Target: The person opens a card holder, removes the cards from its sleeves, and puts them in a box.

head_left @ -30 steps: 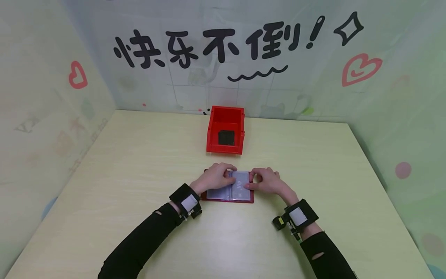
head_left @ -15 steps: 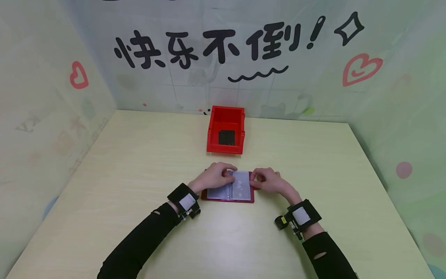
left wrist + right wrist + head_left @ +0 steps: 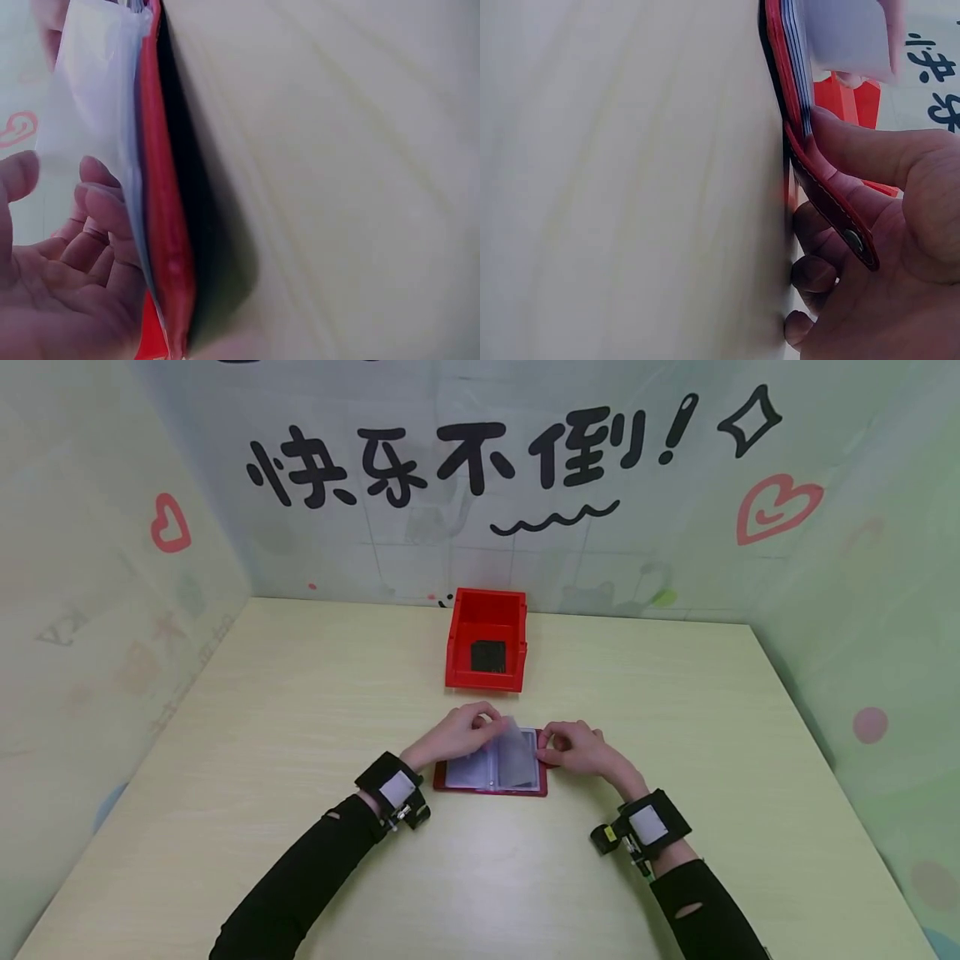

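Note:
A red card holder (image 3: 542,783) lies spread on the table in the head view, its clear plastic sleeves showing. My left hand (image 3: 459,732) is at its top edge, pinching the upper corner of one translucent sleeve (image 3: 516,756), which is lifted and tilted. In the left wrist view that sleeve (image 3: 86,90) stands up between my thumb and fingers. My right hand (image 3: 576,748) grips the holder's right edge. The right wrist view has my thumb (image 3: 862,146) on the stacked sleeves and curled fingers below, beside a strap (image 3: 832,191) with a metal snap.
A red open bin (image 3: 486,681) stands behind the holder, with a flat black piece (image 3: 488,657) in it. The pale wooden table (image 3: 300,693) is bounded by printed walls at the back and both sides.
My left hand has moved slightly up and left, lifting a sleeve away from the right-hand stack. The "VIP" lettering has gone from sight. My right thumb shifted to the holder's edge, then stayed.

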Demonstrator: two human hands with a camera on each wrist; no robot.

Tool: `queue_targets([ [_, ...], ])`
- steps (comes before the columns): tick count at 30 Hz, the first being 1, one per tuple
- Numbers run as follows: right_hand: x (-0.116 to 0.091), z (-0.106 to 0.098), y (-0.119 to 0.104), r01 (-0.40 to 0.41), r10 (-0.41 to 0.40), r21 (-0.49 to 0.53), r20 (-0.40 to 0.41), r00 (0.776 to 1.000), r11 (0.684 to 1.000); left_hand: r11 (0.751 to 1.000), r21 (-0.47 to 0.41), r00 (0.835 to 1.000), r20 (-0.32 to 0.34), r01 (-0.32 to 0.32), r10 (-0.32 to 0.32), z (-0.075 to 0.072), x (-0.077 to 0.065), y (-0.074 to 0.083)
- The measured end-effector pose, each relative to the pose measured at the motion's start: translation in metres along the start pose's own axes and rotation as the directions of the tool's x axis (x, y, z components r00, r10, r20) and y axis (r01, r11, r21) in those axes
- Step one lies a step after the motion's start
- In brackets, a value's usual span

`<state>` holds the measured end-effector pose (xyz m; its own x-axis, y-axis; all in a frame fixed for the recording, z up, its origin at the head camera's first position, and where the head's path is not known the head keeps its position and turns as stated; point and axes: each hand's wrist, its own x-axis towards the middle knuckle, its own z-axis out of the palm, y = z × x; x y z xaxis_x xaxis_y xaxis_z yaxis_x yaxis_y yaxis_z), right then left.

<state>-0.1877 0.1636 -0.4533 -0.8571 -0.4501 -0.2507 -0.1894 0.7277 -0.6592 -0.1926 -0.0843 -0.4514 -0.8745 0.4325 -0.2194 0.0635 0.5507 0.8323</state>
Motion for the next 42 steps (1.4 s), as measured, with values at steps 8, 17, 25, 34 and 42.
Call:
queue_targets([
  [8, 0.001, 0.002, -0.001, -0.017, 0.016, -0.049, -0.016, 1.000, 0.999, 1.000, -0.017, 1.000, -0.015, 0.014, -0.014, -0.004, 0.001, -0.001],
  [17, 0.001, 0.004, -0.003, -0.032, 0.030, -0.073, -0.021, 0.999, 0.997, 0.993, 0.111, 0.996, -0.079, -0.026, 0.035, -0.010, -0.004, -0.005],
  [25, 0.001, 0.006, -0.006, -0.066, 0.063, -0.092, -0.039, 0.997, 0.994, 0.979, 0.198, 0.992, -0.128, 0.050, -0.024, -0.010, -0.011, 0.001],
  [34, 0.003, 0.007, -0.006, -0.070, 0.066, -0.095, -0.047, 0.997, 0.993, 0.947, 0.309, 0.980, -0.199, 0.089, -0.027, -0.003, -0.015, 0.003],
  [42, 0.003, 0.008, -0.006, -0.079, 0.074, -0.097, -0.054, 0.996, 0.992, 0.910, 0.415, 0.978, -0.191, 0.003, 0.084, 0.004, -0.016, 0.007],
])
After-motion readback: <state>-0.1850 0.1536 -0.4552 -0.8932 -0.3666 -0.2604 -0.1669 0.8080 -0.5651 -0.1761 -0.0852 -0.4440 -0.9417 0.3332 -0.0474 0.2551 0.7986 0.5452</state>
